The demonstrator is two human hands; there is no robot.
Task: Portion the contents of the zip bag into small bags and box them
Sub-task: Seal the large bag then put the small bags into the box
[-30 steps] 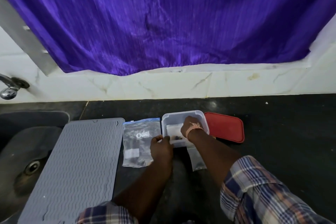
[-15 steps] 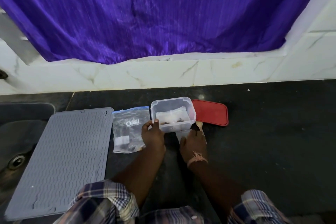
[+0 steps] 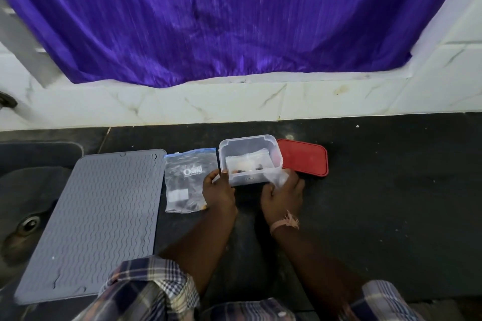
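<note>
A clear plastic box [image 3: 276,154] stands open on the dark counter with small filled bags [image 3: 247,163] lying inside. My left hand [image 3: 218,191] holds the box's front left corner, thumb against its wall. My right hand [image 3: 283,191] grips a small clear bag [image 3: 279,178] just in front of the box's right corner. The blue-topped zip bag [image 3: 186,180] with dark contents lies flat to the left of the box, partly under my left hand.
A red lid [image 3: 305,160] lies flat right of the box. A grey ribbed mat [image 3: 96,219] covers part of the sink [image 3: 26,219] at the left. White marble tiles [image 3: 234,100] and a purple curtain [image 3: 221,21] stand behind.
My right hand came out of the box, dropped to the counter in front of it, and now lifts a small clear bag toward the box's right corner. The left hand stayed on the box.
</note>
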